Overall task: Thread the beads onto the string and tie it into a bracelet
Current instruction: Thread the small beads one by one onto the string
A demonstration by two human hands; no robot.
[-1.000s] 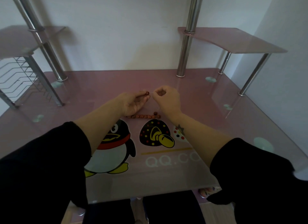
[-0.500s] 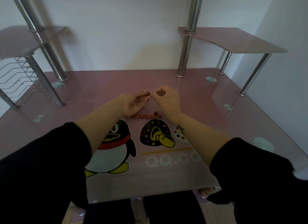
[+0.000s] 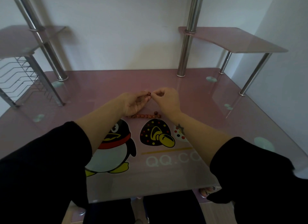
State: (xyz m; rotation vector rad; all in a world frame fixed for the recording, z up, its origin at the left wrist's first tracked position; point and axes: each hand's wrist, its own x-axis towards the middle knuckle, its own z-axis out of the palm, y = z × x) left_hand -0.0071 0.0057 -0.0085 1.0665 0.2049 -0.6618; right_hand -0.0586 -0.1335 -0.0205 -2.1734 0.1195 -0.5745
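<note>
My left hand [image 3: 135, 102] pinches a small dark red bead [image 3: 148, 94] between thumb and fingertip, held just above the pink glass desk [image 3: 100, 90]. My right hand [image 3: 166, 100] is right beside it, fingers pinched together at the bead; the string itself is too thin to see. Below the hands a row of reddish-brown beads [image 3: 144, 116] lies on the glass, with one darker loose bead [image 3: 156, 113] just behind its right end.
Chrome posts [image 3: 186, 45] rise at the back left and back right, carrying raised glass shelves [image 3: 233, 38]. A wire rack [image 3: 18, 75] stands at the left. Penguin and mushroom stickers [image 3: 156, 135] cover the near glass.
My right hand's pinched fingers have closed the small gap to the bead held by my left hand. The row of beads on the desk has not moved.
</note>
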